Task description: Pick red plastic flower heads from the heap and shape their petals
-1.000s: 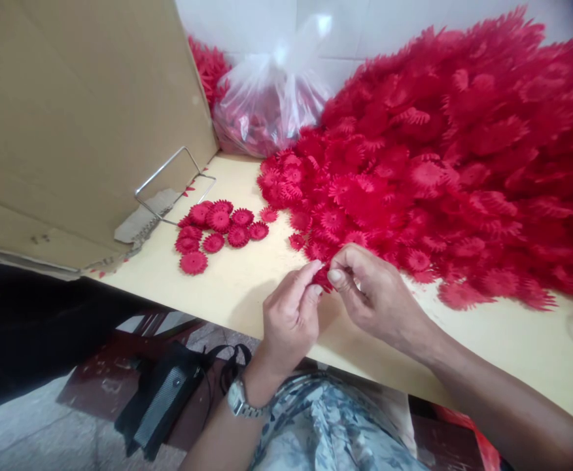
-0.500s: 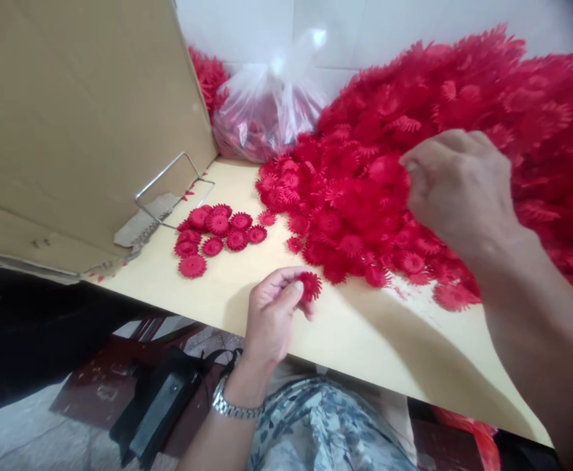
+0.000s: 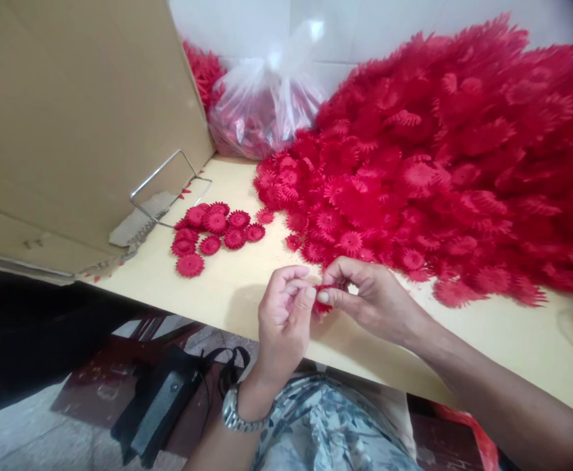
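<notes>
Near the table's front edge, my left hand (image 3: 286, 317) and my right hand (image 3: 365, 294) meet around a small red flower piece (image 3: 324, 304). Thumb and fingers of each hand pinch it, and they cover much of it. Behind my hands rises a large heap of red toothed flower pieces (image 3: 443, 163), spreading to the right. On the left part of the table lies a small group of red round layered flowers (image 3: 216, 222), some overlapping.
A brown cardboard box wall (image 3: 80, 124) stands at the left, with a bent metal wire frame (image 3: 156, 175) beside it. A tied clear plastic bag (image 3: 261, 114) of red pieces sits at the back. The pale table (image 3: 227, 281) ends just below my hands.
My right hand has come down from over the heap to my left hand and now pinches the flower piece there too. My left hand has shifted slightly right.
</notes>
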{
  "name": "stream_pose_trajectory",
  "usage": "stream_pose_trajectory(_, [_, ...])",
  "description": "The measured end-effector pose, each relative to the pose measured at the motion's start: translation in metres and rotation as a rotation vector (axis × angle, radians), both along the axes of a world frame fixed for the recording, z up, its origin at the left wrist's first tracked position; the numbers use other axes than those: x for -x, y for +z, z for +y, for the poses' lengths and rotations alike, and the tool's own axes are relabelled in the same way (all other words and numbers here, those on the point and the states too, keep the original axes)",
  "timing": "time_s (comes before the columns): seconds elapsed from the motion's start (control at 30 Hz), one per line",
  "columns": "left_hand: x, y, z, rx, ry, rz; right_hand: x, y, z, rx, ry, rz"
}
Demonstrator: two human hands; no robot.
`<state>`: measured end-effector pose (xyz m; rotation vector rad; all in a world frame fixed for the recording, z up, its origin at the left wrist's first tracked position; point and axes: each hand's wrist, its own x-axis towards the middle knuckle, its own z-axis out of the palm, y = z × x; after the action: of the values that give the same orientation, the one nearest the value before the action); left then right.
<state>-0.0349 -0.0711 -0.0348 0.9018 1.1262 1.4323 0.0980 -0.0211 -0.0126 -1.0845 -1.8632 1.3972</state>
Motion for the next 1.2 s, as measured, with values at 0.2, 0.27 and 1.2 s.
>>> stream_pose_trajectory(0.2, [0.001,-0.007,0.003,0.022,-0.084,-0.044,-0.003,-0.001,-0.005,-0.212,-0.061,-0.102])
stream_pose_trajectory(0.27, [0.000,-0.008,0.004,0.025,-0.104,-0.040,-0.003,0.000,-0.006,-0.330,-0.060,-0.148])
stream_pose_trajectory(1.2, [-0.007,-0.004,0.006,0.199,-0.067,-0.353,-0.002,-0.009,-0.002,-0.762,-0.109,-0.257])
